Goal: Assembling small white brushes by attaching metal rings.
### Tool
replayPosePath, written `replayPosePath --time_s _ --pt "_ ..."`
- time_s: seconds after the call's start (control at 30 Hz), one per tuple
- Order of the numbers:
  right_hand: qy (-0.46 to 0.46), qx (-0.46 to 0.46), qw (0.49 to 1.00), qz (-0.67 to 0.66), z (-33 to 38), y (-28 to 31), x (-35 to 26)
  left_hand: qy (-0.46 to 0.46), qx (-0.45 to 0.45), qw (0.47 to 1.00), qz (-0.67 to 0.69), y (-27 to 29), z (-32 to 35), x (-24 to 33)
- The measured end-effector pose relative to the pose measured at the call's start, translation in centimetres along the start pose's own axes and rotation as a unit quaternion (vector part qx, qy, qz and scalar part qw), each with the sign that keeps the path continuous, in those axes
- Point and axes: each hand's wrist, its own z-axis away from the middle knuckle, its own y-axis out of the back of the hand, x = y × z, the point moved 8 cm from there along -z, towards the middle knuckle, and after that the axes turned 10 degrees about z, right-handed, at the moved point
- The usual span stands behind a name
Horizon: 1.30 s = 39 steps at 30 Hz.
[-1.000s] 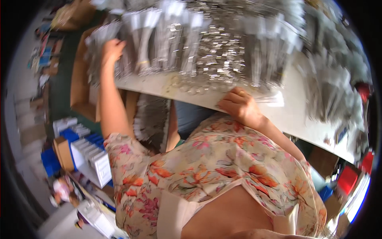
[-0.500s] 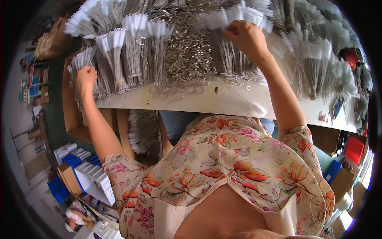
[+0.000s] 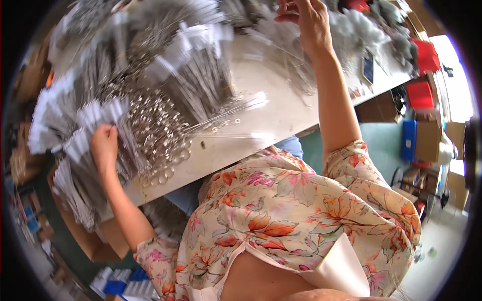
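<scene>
My left hand (image 3: 104,145) rests among upright bundles of white-bristled wire brushes (image 3: 88,118) at the left of the table. Its fingers are curled closed, and whatever they hold is hidden. Stretched toward the far right side, my right hand (image 3: 310,27) has its thumb and fingers apart, with nothing visible between them. It is nearest to blurred clusters of similar brushes (image 3: 281,37). Between my arms lies a heap of shiny metal rings (image 3: 155,115), with a thick brush bundle (image 3: 203,70) beside it. A few loose brushes (image 3: 236,135) lie near the table's front edge.
The white table (image 3: 271,113) runs slantwise across the view. A dark flat phone-like device (image 3: 368,68) lies at its right. Red bins (image 3: 419,95), a blue bin (image 3: 408,140) and cardboard boxes stand beyond. An open carton (image 3: 90,246) sits below the left end.
My view has swung to the right, so the table now slants. My right hand has left the middle brush bundle and reached farther right. My left hand remains among the left bundles.
</scene>
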Motion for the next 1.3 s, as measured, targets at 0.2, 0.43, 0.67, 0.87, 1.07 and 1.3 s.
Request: replayPosePath --time_s 0.2,0.43,0.67,0.87,1.07,1.3 --pt "0.034 -0.013 0.864 0.503 0.8 6.4 7.0 0.011 0.072 0.987 0.140 1.2 -0.5 -0.2" --pt "0.030 -0.161 0.779 0.605 2.7 2.9 10.9 -0.004 0.279 0.890 0.361 7.7 1.5 5.2" --pt "0.060 -0.014 0.897 0.438 -0.7 7.9 6.5 0.074 0.222 0.885 0.403 5.7 2.9 6.4" --pt "-0.084 0.096 0.970 0.208 -8.5 25.9 10.6 0.082 0.168 0.885 0.427 4.3 3.7 3.7" --pt "-0.191 -0.019 0.723 0.664 -7.4 24.4 17.7 0.125 0.130 0.828 0.531 2.3 5.4 3.3" --pt "0.017 0.212 0.836 0.505 -5.8 26.1 7.3 0.062 0.096 0.823 0.557 1.7 5.0 8.0"
